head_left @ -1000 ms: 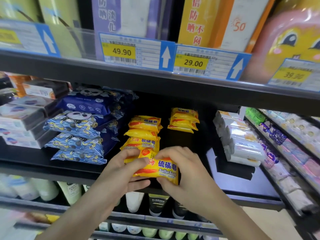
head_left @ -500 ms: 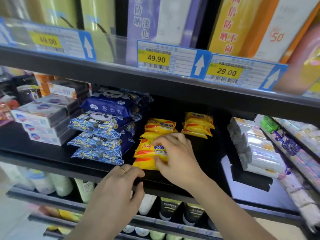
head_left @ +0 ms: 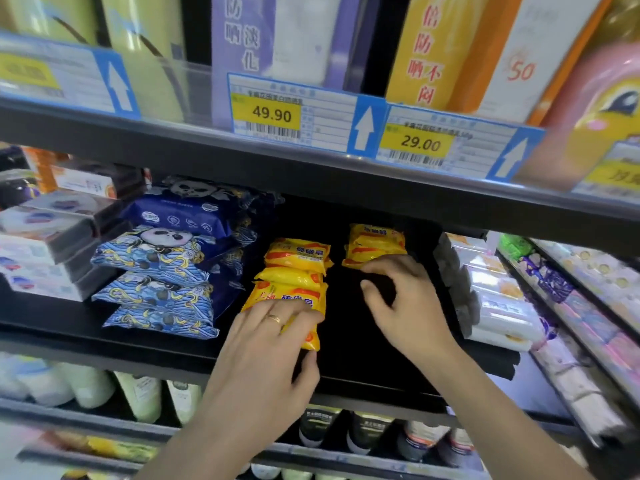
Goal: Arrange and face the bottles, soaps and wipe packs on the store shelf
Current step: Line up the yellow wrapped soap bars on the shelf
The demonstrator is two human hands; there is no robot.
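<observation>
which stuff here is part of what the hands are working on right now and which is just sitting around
In hand:
- front stack of yellow soap packs, left hand resting on its front pack
- rear stack of yellow soap packs, right hand reaching its front edge

Just sitting there:
- blue panda wipe packs
- boxed soaps at left
- white packs at right
- price tags
- bottles on the shelf below

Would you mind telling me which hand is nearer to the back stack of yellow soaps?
Right. The right hand touches the back stack; the left hand rests on the front stack.
</observation>
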